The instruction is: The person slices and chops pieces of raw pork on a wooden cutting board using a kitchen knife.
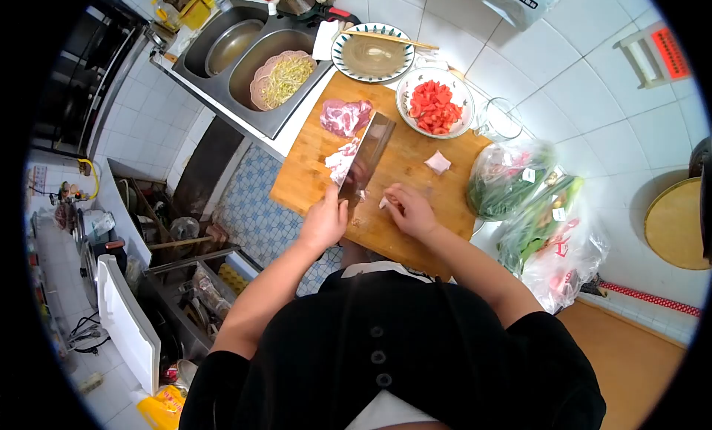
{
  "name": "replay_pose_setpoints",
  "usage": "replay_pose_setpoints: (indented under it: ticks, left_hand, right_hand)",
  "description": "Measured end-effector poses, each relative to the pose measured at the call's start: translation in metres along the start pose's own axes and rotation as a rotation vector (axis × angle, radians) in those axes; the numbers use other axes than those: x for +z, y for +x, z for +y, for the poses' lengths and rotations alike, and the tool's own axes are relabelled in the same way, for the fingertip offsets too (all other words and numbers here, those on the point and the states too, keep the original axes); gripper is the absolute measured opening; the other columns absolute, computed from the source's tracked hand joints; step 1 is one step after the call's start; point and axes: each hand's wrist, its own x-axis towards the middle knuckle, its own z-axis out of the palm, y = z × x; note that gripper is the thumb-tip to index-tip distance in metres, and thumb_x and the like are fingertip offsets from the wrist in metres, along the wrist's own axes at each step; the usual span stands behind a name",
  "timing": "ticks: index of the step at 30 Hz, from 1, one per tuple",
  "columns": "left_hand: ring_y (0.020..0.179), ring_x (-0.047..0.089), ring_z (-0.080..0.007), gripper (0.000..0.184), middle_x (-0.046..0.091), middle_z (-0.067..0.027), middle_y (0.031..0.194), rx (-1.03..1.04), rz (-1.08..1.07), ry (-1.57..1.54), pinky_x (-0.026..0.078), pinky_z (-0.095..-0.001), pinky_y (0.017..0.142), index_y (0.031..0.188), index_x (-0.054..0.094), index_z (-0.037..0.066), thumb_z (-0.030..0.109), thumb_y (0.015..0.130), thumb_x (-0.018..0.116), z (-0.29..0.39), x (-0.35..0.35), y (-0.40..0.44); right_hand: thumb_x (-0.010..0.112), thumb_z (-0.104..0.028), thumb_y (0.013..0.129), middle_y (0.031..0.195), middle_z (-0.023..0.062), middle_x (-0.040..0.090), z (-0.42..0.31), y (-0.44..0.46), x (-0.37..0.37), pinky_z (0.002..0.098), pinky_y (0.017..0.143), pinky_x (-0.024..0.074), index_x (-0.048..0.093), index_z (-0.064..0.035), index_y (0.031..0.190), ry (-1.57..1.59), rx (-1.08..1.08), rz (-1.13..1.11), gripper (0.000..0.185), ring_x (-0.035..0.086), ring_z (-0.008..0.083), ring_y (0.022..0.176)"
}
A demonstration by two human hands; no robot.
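Note:
My left hand (324, 221) is wrapped round the handle of a cleaver (371, 152), whose broad blade points away from me over the wooden cutting board (304, 166). My right hand (410, 209) is closed at the board's near side, fingertips pinched on a small pale piece of meat (383, 202). Left of the blade lie a larger chunk of raw meat (345, 118) and, nearer me, a heap of cut meat (341, 161) touching the blade. A squarish pale pink piece (437, 162) sits apart on the right of the board.
Behind the board stand a bowl of chopped tomatoes (437, 107), a patterned plate (373, 57) with chopsticks across it, and a glass (500, 120). Plastic bags of vegetables (515, 181) crowd the right. A double sink (245, 96) holds a pink basket of bean sprouts (285, 81).

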Motion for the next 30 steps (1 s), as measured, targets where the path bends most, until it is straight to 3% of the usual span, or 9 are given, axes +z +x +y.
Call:
replay_pose_setpoints:
  ticks: [5,8,11,14,17,20,23,28,30]
  left_hand:
    - [0.076,0.062,-0.0478,0.025,0.066,-0.0267,0.081,0.006,0.091,-0.002,0.049,-0.0552,0.068,0.106,0.040,0.001,0.016,0.093,0.054,0.001,-0.021,0.004]
    - [0.082,0.063,-0.0469,0.027,0.068,-0.0255,0.092,-0.043,0.170,-0.057,0.050,-0.0534,0.071,0.108,0.041,0.002,0.016,0.092,0.058,-0.010,-0.026,0.007]
    - [0.077,0.063,-0.0470,0.024,0.067,-0.0255,0.084,-0.041,0.225,-0.049,0.050,-0.0544,0.069,0.106,0.041,0.002,0.016,0.093,0.055,-0.017,-0.036,0.008]
    - [0.078,0.063,-0.0471,0.025,0.067,-0.0260,0.084,-0.071,0.237,-0.082,0.050,-0.0541,0.069,0.107,0.041,0.001,0.016,0.092,0.056,-0.021,-0.044,0.008]
    - [0.078,0.063,-0.0472,0.026,0.067,-0.0260,0.084,-0.108,0.213,-0.186,0.050,-0.0541,0.070,0.107,0.041,0.001,0.016,0.092,0.056,-0.028,-0.042,0.010]
    - [0.078,0.062,-0.0481,0.025,0.067,-0.0264,0.083,-0.111,0.196,-0.229,0.049,-0.0547,0.069,0.106,0.041,0.001,0.015,0.092,0.056,-0.021,-0.045,0.014]
    - [0.077,0.062,-0.0466,0.022,0.066,-0.0241,0.082,-0.095,0.231,-0.234,0.048,-0.0538,0.067,0.103,0.043,0.001,0.015,0.091,0.056,-0.024,-0.056,0.018]
    - [0.070,0.063,-0.0356,0.010,0.062,-0.0104,0.077,0.238,0.366,0.075,0.050,-0.0438,0.060,0.089,0.055,0.008,0.013,0.083,0.061,-0.044,-0.083,-0.001]
    - [0.067,0.061,-0.0319,0.010,0.060,-0.0091,0.076,0.302,0.320,0.183,0.050,-0.0431,0.060,0.085,0.057,0.010,0.012,0.078,0.063,-0.060,-0.081,-0.008]
  right_hand:
    - [0.065,-0.013,0.085,0.104,0.0153,0.058,-0.001,0.003,0.011,0.0385,0.081,0.0504,0.063,-0.0081,0.110,-0.154,-0.051,-0.253,0.026,0.059,0.0328,0.095]
    - [0.064,-0.015,0.086,0.099,0.0140,0.057,0.004,0.037,0.046,0.0380,0.080,0.0504,0.064,-0.0074,0.110,-0.050,-0.188,-0.091,0.025,0.058,0.0326,0.095]
    - [0.063,-0.014,0.086,0.098,0.0128,0.057,0.009,0.068,0.060,0.0369,0.081,0.0501,0.064,-0.0060,0.104,-0.240,-0.086,-0.282,0.019,0.058,0.0318,0.095]
    - [0.064,-0.011,0.082,0.099,0.0121,0.058,-0.013,0.072,0.046,0.0364,0.083,0.0496,0.063,-0.0042,0.096,0.052,-0.121,-0.059,0.016,0.058,0.0313,0.097]
    - [0.066,-0.010,0.080,0.104,0.0111,0.059,-0.037,0.079,0.027,0.0361,0.086,0.0488,0.062,-0.0040,0.094,-0.018,-0.182,0.021,0.016,0.057,0.0300,0.100]
    - [0.067,-0.009,0.079,0.104,0.0106,0.060,-0.041,0.098,0.027,0.0384,0.086,0.0495,0.063,-0.0040,0.097,-0.255,-0.498,-0.134,0.020,0.058,0.0304,0.098]
    - [0.066,-0.009,0.080,0.105,0.0107,0.062,-0.019,0.095,0.020,0.0398,0.084,0.0502,0.064,-0.0051,0.099,-0.326,-0.432,-0.253,0.019,0.060,0.0311,0.095]
    - [0.064,-0.003,0.081,0.099,0.0134,0.066,-0.009,0.095,-0.040,0.0371,0.079,0.0529,0.066,-0.0042,0.102,-0.244,-0.071,0.147,0.021,0.064,0.0315,0.089]
    - [0.064,-0.002,0.082,0.096,0.0135,0.066,-0.023,0.118,-0.065,0.0361,0.075,0.0534,0.067,-0.0028,0.102,-0.144,0.073,0.145,0.020,0.064,0.0306,0.087]
